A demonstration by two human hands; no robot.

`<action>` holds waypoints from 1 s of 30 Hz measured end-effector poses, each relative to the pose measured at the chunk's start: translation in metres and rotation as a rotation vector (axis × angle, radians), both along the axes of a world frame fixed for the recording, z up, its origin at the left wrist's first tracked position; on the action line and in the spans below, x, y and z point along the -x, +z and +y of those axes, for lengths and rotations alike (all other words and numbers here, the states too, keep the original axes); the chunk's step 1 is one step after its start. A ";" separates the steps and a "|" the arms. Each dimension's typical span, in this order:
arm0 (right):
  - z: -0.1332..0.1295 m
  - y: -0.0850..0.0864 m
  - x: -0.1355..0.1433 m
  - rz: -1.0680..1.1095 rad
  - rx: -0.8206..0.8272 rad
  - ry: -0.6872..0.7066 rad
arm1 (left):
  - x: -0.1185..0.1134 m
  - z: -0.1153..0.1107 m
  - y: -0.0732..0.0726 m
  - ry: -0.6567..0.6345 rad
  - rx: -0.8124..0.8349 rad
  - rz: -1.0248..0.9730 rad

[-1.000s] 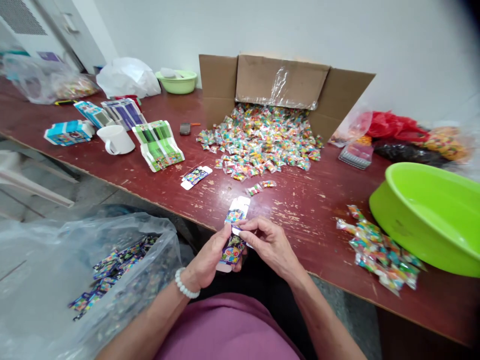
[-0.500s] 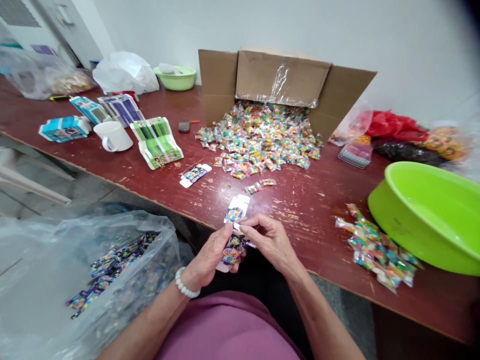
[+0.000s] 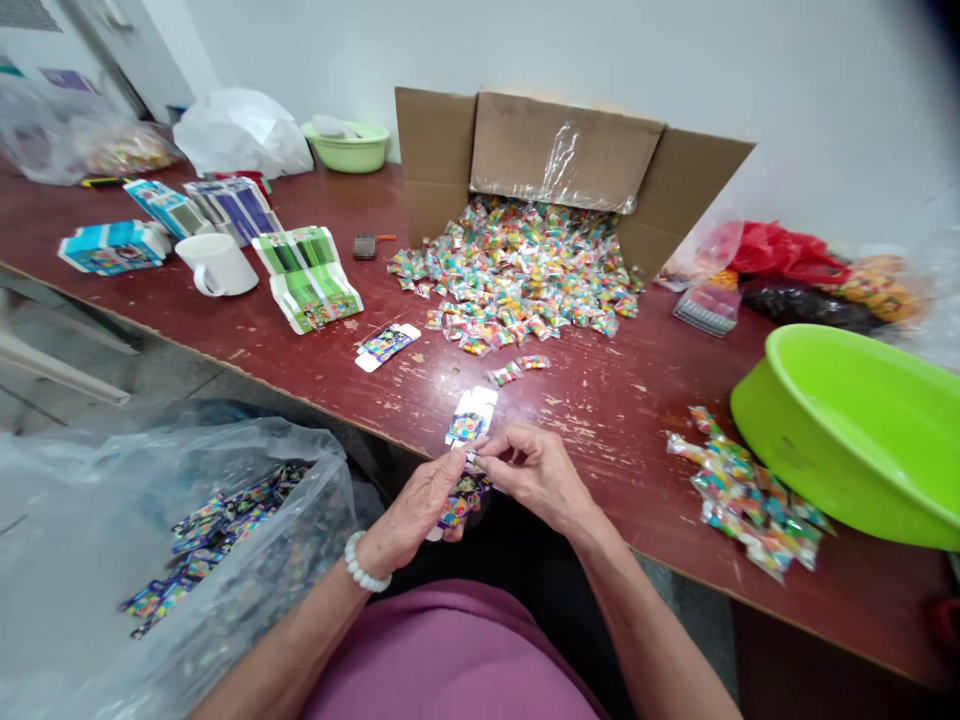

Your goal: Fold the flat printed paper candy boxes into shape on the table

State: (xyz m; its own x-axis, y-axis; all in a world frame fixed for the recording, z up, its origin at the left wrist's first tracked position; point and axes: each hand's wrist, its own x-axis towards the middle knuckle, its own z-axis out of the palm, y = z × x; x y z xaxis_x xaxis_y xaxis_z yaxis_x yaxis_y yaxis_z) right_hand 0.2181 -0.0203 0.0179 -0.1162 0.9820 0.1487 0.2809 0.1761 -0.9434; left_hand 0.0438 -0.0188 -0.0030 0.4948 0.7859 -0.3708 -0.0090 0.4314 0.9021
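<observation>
My left hand is closed around a small printed carton, dark with colourful pictures, held just off the table's front edge. My right hand pinches a white flap at the carton's upper end, thumb and forefinger together. The fingertips of both hands almost meet there and hide part of the flap. Just beyond them, at the table edge, lies a flattened carton of similar print. Another flat carton rests farther left. Two wrapped candies lie in front of a large heap of wrapped candies.
The heap spills from a tipped cardboard box. At right are a green basin and candy strips. A plastic bag of cartons sits lower left. A white mug and a green display tray stand on the red table.
My right fingers have closed in nearer my left thumb at the carton's flap, covering more of it. The carton stays in my left hand. The view has shifted slightly.
</observation>
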 end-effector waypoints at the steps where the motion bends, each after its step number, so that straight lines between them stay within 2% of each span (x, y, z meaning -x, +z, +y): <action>1: 0.001 0.000 -0.001 -0.016 0.000 0.014 | 0.000 0.000 0.000 -0.004 -0.008 0.003; 5: 0.008 0.002 -0.005 -0.060 -0.038 0.101 | 0.001 0.000 0.000 -0.012 -0.022 0.009; 9: 0.005 0.002 -0.005 0.021 -0.040 0.184 | 0.003 0.001 0.000 0.015 0.028 -0.031; 14: -0.012 -0.009 0.009 0.095 -0.061 0.055 | 0.002 0.001 -0.002 0.067 0.034 -0.070; 17: -0.008 -0.020 0.009 0.112 0.009 0.016 | -0.001 0.000 -0.002 0.083 0.028 -0.117; 20: 0.023 -0.028 -0.005 -0.041 0.029 -0.066 | 0.000 -0.001 0.000 0.107 0.068 -0.183; 22: 0.056 -0.033 -0.019 -0.319 -0.036 -0.233 | 0.004 -0.002 -0.001 0.122 0.114 -0.212; 23: 0.072 -0.035 -0.026 -0.392 -0.053 -0.289 | 0.007 -0.004 -0.002 0.119 0.129 -0.217; 26: 0.112 -0.042 -0.038 -0.515 -0.061 -0.274 | 0.018 -0.007 -0.006 0.073 0.130 -0.176; 30: 0.128 -0.049 -0.042 -0.656 0.012 -0.226 | 0.037 -0.003 -0.007 0.112 0.068 -0.092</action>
